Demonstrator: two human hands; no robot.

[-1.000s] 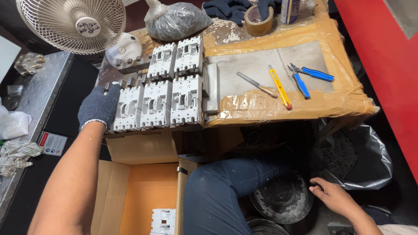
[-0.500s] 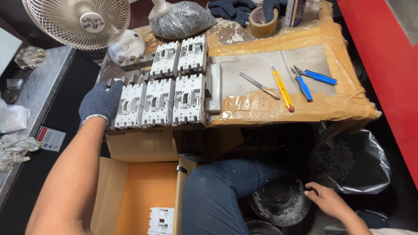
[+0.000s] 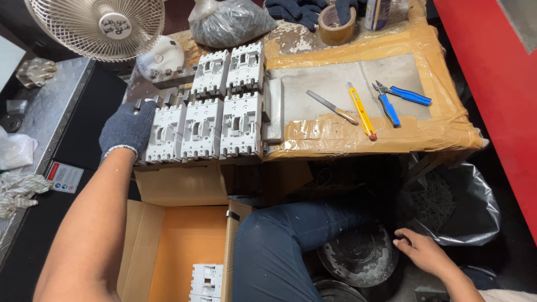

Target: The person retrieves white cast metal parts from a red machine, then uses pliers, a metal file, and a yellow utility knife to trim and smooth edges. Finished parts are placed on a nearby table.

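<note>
My left hand [image 3: 127, 130], in a grey-blue knit glove, rests flat against the left side of the leftmost white circuit breaker [image 3: 165, 133] in a front row of three on the workbench. Two more white breakers [image 3: 229, 70] stand in a row behind them. My right hand [image 3: 422, 253] is bare, low at the lower right, fingers spread and touching the rim of a round dark metal pan [image 3: 358, 257] on the floor. It holds nothing.
An open cardboard box [image 3: 179, 251] below the bench holds another white breaker [image 3: 206, 279]. On the taped bench top [image 3: 436, 61] lie a file [image 3: 333, 107], a yellow cutter [image 3: 362, 111], blue pliers [image 3: 398, 98], a tape roll [image 3: 337, 25]. A fan [image 3: 98, 25] stands far left; black bag [image 3: 461, 207] right.
My right hand has slid left and up along the floor toward the dark pan. The left hand stays pressed on the leftmost breaker. The view shifted slightly.
</note>
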